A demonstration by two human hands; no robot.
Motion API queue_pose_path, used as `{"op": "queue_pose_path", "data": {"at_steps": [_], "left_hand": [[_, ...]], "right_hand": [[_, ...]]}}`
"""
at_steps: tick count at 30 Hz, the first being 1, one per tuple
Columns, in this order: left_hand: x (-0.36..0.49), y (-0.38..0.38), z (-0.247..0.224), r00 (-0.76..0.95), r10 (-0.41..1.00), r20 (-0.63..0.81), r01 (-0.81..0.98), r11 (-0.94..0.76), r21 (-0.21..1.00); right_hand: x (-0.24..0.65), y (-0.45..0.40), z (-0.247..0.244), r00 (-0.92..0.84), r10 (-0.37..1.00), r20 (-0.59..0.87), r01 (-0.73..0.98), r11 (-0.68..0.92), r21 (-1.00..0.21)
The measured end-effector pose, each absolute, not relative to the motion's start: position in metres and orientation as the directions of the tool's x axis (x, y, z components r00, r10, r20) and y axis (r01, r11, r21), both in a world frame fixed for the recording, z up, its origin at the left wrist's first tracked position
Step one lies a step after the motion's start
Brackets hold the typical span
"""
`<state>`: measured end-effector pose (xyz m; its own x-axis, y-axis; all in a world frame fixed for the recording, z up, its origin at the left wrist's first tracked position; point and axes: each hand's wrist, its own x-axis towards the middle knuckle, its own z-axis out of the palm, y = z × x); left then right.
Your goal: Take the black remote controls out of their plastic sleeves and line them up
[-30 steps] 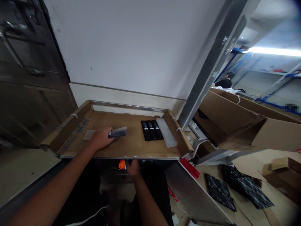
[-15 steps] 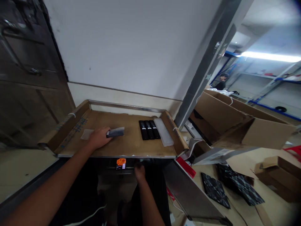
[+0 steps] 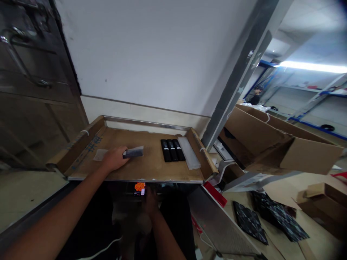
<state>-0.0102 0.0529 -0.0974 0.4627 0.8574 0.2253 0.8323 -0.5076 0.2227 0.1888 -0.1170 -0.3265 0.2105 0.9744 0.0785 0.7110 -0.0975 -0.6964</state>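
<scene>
My left hand (image 3: 114, 159) rests on the cardboard-lined tray (image 3: 151, 169), its fingers closed round a dark oblong thing in a clear plastic sleeve (image 3: 135, 152). The sleeved thing sticks out to the right of the hand. A piece of clear film (image 3: 100, 155) lies by the wrist, partly covered by the hand. Below the tray's front edge, my right hand (image 3: 150, 200) is dim and blurred beside a phone with a lit orange screen (image 3: 139, 188). Its fingers cannot be made out.
Three slim black handsets with white labels (image 3: 172, 150) lie side by side on the tray. Right of them is a stack of clear sleeves (image 3: 189, 153). A large cardboard box (image 3: 260, 139) and black packages (image 3: 249, 221) are further right. A person (image 3: 255, 96) is in the background.
My right hand has moved left below the tray to beside the lit phone. My left hand and the sleeved thing have stayed nearly still.
</scene>
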Motion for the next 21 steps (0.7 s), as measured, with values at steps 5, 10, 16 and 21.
{"op": "queue_pose_path", "data": {"at_steps": [5,10,16,21], "left_hand": [[-0.008,0.052,-0.095,0.442,0.87,0.219,0.85,-0.484,0.207],[-0.008,0.054,-0.095,0.444,0.87,0.216,0.846,-0.486,0.22],[-0.009,0.056,-0.098,0.448,0.866,0.222,0.844,-0.492,0.214],[-0.01,0.051,-0.097,0.457,0.853,0.253,0.828,-0.512,0.23]], "right_hand": [[0.175,-0.108,-0.339,0.074,0.997,0.017,0.785,-0.047,-0.618],[0.174,-0.094,-0.341,0.171,0.984,0.059,0.754,-0.092,-0.65],[0.179,-0.097,-0.324,0.381,0.922,0.068,0.644,-0.212,-0.735],[0.188,-0.113,-0.288,0.353,0.933,0.069,0.557,-0.15,-0.817]]}}
